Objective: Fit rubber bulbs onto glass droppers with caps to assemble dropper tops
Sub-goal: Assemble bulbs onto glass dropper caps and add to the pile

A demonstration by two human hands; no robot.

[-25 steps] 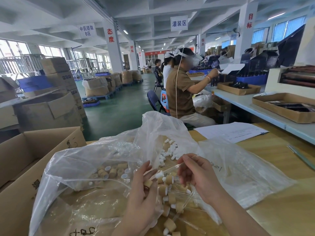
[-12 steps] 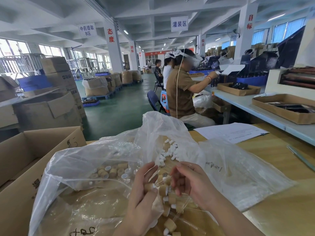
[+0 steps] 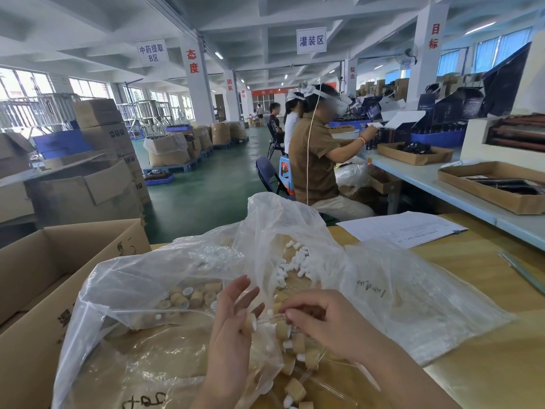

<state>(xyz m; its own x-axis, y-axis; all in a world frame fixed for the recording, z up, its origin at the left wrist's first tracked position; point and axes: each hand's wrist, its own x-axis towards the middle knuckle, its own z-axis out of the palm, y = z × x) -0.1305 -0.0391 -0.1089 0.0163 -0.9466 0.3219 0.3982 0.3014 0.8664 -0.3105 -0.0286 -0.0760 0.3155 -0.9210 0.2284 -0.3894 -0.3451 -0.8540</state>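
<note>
My left hand (image 3: pixel 233 323) pinches a tan cap (image 3: pixel 250 321) with a white bulb end, its other fingers spread upward. My right hand (image 3: pixel 321 317) has curled fingers that pinch a thin glass dropper tube (image 3: pixel 269 318), whose end meets the cap. Below the hands, a heap of assembled dropper tops (image 3: pixel 295 349) lies on clear plastic. Loose white rubber bulbs (image 3: pixel 298 261) lie in a pile farther back inside the plastic bag. Loose tan caps (image 3: pixel 188 296) sit in the bag to the left.
A big crumpled clear plastic bag (image 3: pixel 413 305) covers the wooden table (image 3: pixel 486 364). An open cardboard box (image 3: pixel 35 276) stands at the left. A paper sheet (image 3: pixel 401 228) and a thin rod (image 3: pixel 522 271) lie at the right. A seated person works ahead.
My right hand has dropped and moved left with the glass tube, bringing it to the cap. My left hand has risen slightly, and both hands now meet.
</note>
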